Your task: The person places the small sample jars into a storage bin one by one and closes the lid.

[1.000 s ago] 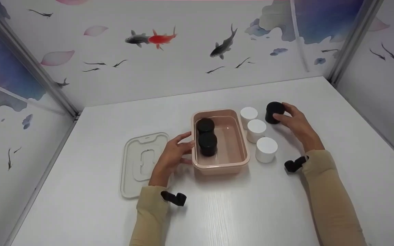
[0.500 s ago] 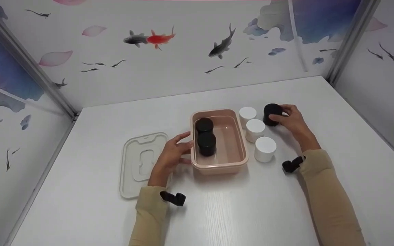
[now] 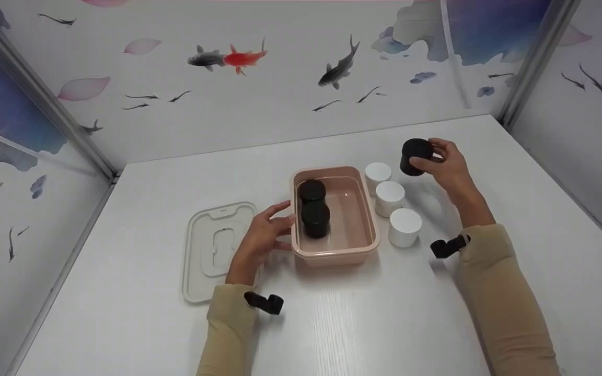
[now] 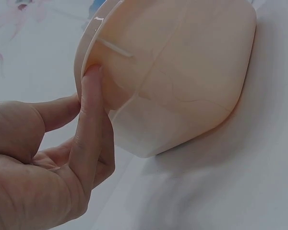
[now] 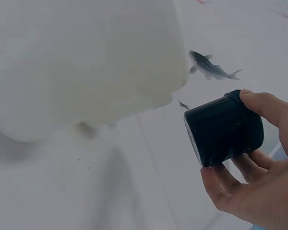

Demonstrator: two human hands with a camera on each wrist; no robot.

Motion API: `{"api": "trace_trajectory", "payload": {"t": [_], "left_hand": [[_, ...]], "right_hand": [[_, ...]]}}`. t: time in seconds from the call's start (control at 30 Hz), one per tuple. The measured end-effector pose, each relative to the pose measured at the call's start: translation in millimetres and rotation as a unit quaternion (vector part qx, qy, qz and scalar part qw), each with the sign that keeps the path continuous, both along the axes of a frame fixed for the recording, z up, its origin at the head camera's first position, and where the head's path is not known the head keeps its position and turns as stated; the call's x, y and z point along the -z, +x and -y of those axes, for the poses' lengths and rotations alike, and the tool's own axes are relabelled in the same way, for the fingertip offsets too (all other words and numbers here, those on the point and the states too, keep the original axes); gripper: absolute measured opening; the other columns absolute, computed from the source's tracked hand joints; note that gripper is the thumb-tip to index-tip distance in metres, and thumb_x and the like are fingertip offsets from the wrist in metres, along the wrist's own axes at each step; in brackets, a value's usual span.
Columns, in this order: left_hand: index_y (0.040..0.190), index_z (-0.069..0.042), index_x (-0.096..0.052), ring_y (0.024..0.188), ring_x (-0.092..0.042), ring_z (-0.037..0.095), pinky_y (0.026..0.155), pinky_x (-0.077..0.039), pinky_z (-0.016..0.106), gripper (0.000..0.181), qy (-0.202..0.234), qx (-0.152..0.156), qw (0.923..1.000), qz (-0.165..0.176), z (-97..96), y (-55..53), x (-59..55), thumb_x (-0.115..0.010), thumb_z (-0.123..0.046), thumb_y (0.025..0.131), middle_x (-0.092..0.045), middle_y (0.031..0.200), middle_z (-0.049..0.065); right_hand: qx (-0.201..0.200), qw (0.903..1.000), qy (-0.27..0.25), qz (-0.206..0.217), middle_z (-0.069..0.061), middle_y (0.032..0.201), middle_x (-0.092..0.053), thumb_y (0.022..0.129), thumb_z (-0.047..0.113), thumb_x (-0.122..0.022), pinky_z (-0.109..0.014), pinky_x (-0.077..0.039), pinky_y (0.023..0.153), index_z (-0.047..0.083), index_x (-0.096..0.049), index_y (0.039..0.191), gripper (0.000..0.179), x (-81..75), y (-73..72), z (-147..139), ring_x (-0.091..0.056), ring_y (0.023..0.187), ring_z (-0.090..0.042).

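A black lidded jar (image 3: 415, 155) is raised off the table at the back right, gripped between the thumb and fingers of my right hand (image 3: 452, 168). In the right wrist view the jar (image 5: 223, 129) tips sideways, its base toward the left. My left hand (image 3: 262, 235) pinches the left rim of a pink plastic storage box (image 3: 340, 255); the left wrist view shows thumb and fingers at the rim of the box (image 4: 182, 72). Inside it, two black jars stand upright along the left wall, the rear one (image 3: 312, 189) behind the front one (image 3: 316, 216).
Three white jars line the box's right side: rear (image 3: 378, 173), middle (image 3: 390, 196) and front (image 3: 404, 225). A pale grey lid (image 3: 196, 277) lies flat to the left of the box, partly under the left forearm. A patterned wall (image 3: 280, 115) bounds the table's back.
My right hand has lifted the black jar off the table, after a slight shift left. The left hand and the box stay in place.
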State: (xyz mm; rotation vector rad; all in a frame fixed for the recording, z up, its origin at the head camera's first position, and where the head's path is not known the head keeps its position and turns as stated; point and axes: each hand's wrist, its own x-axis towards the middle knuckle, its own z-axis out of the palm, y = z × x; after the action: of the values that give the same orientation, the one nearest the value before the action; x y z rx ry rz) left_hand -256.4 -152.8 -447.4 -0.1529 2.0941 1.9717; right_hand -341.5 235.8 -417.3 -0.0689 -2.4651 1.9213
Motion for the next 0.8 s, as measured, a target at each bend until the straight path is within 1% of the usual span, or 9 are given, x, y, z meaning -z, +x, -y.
{"api": "trace_trajectory", "payload": {"t": [0.07, 0.13, 0.23, 0.4, 0.6, 0.8], "left_hand": [[0.148, -0.021, -0.049, 0.106, -0.072, 0.026, 0.064, -0.062, 0.032, 0.051, 0.0, -0.001, 1.0, 0.001, 0.3, 0.0, 0.4, -0.064, -0.023, 0.099, -0.069, 0.127, 0.015], [0.148, -0.02, -0.05, 0.107, -0.072, 0.026, 0.064, -0.062, 0.032, 0.051, 0.0, -0.001, 1.0, 0.001, 0.3, 0.2, 0.0, -0.064, -0.023, 0.099, -0.069, 0.127, 0.016], [0.148, -0.02, -0.049, 0.108, -0.071, 0.027, 0.065, -0.062, 0.033, 0.051, -0.002, -0.002, 1.0, 0.002, 0.0, 0.6, -0.6, -0.064, -0.023, 0.099, -0.068, 0.128, 0.016], [0.148, -0.02, -0.049, 0.108, -0.071, 0.027, 0.066, -0.062, 0.034, 0.052, -0.003, -0.003, 1.0, 0.004, 0.1, 1.1, 0.5, -0.065, -0.023, 0.098, -0.069, 0.128, 0.017], [0.148, -0.019, -0.049, 0.108, -0.071, 0.027, 0.066, -0.063, 0.034, 0.052, 0.002, 0.0, 1.0, 0.003, 0.4, 0.5, 0.8, -0.065, -0.024, 0.098, -0.069, 0.126, 0.017], [0.147, -0.02, -0.05, 0.107, -0.072, 0.027, 0.067, -0.063, 0.035, 0.052, 0.004, 0.002, 1.0, 0.002, 0.1, 0.4, -0.3, -0.065, -0.024, 0.098, -0.069, 0.126, 0.016]], "right_hand": [[-0.008, 0.9999, 0.011, -0.01, -0.015, 0.164, -0.028, 0.093, 0.031, -0.072, -0.046, -0.03, 0.123, 0.017, -0.022, 0.159, 0.084, -7.1, 3.8, 2.4, -0.037, 0.148, -0.031], [-0.015, 0.9994, 0.023, -0.022, -0.016, 0.163, -0.03, 0.094, 0.029, -0.071, -0.049, -0.03, 0.123, 0.019, -0.023, 0.16, 0.082, -13.7, 7.9, 4.9, -0.036, 0.148, -0.033], [-0.021, 0.9982, 0.037, -0.042, -0.017, 0.161, -0.032, 0.095, 0.027, -0.07, -0.05, -0.032, 0.122, 0.018, -0.024, 0.16, 0.08, -20.9, 13.7, 8.5, -0.036, 0.148, -0.036], [-0.026, 0.9964, 0.049, -0.065, -0.018, 0.156, -0.038, 0.094, 0.029, -0.071, -0.05, -0.036, 0.12, 0.013, -0.028, 0.158, 0.079, -30.3, 24.3, 16.7, -0.039, 0.146, -0.036], [-0.04, 0.9945, 0.062, -0.074, -0.016, 0.153, -0.04, 0.094, 0.032, -0.071, -0.049, -0.04, 0.117, 0.013, -0.031, 0.157, 0.078, -41.7, 34.0, 27.6, -0.04, 0.145, -0.034], [-0.051, 0.9923, 0.073, -0.086, -0.015, 0.152, -0.043, 0.094, 0.028, -0.07, -0.047, -0.042, 0.115, 0.013, -0.033, 0.157, 0.074, -47.2, 40.6, 36.7, -0.042, 0.144, -0.032]]}}
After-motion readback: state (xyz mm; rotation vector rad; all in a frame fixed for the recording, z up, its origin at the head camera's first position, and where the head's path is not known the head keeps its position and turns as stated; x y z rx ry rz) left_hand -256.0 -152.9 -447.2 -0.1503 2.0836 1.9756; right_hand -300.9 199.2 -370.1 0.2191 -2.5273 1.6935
